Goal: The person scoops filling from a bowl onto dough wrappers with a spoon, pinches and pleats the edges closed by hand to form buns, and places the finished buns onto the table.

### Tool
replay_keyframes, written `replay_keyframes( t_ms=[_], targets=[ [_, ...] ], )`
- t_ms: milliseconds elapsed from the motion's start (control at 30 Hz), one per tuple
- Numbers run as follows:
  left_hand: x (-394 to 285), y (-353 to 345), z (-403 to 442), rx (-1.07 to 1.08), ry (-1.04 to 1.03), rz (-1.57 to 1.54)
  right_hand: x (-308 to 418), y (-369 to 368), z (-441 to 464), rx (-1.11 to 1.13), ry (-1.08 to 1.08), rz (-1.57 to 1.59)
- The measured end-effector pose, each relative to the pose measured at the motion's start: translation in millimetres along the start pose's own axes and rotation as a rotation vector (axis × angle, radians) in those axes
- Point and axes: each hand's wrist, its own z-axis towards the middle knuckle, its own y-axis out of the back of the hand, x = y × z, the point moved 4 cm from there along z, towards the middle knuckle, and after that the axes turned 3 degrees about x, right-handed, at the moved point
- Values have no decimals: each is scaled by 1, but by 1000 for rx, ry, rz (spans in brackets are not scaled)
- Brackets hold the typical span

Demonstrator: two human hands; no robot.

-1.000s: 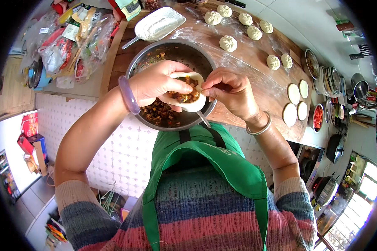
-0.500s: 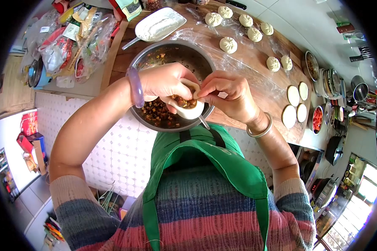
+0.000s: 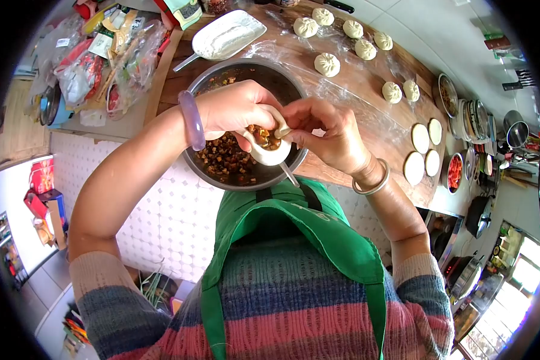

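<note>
Over the metal bowl (image 3: 209, 78), my left hand (image 3: 237, 108) cups a partly closed bun (image 3: 271, 157) from the left, its thumb at the edge of the brown chopped filling inside. My right hand (image 3: 330, 129) pinches the bun's dough rim on the right, where a small fold shows. Loose chopped filling (image 3: 225, 159) lies in the bowl below. A spoon handle (image 3: 290, 175) sticks out over the bowl's front rim.
Pleated buns (image 3: 327, 65) stand on the floured wooden board (image 3: 366, 129). Several flat dough rounds (image 3: 420, 138) lie at its right. Behind the bowl is a flour scoop (image 3: 228, 36). A bowl of red pieces (image 3: 455, 173) stands right; plastic bags (image 3: 81, 66) are piled left.
The bun has turned and tilted a little in my left hand, so more filling shows. My right fingers still pinch its rim, and the fold there looks larger.
</note>
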Motion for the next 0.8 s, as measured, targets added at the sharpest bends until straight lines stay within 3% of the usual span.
replay_keyframes(
  t_ms=[200,267,333,367,567,600,700,800],
  targets=[
    [-4,-2,5,56,56,111,9,1,3,29,264,-147],
    [-6,-1,2,-31,8,58,7,2,4,-10,305,-159],
    [-8,4,1,-117,17,-58,-10,7,2,-96,131,6],
    [-9,10,1,-35,-18,-120,-19,9,-1,-142,41,89],
    [18,10,11,-295,13,-362,-45,-2,-6,-320,-103,363],
    [16,5,11,-122,-25,-580,-49,-4,-7,-341,-113,381],
    [27,3,21,-60,-193,-818,-51,-5,-6,-429,-125,420],
    [22,1,16,-10,-284,-790,-55,-2,-7,-457,-140,462]
  ],
)
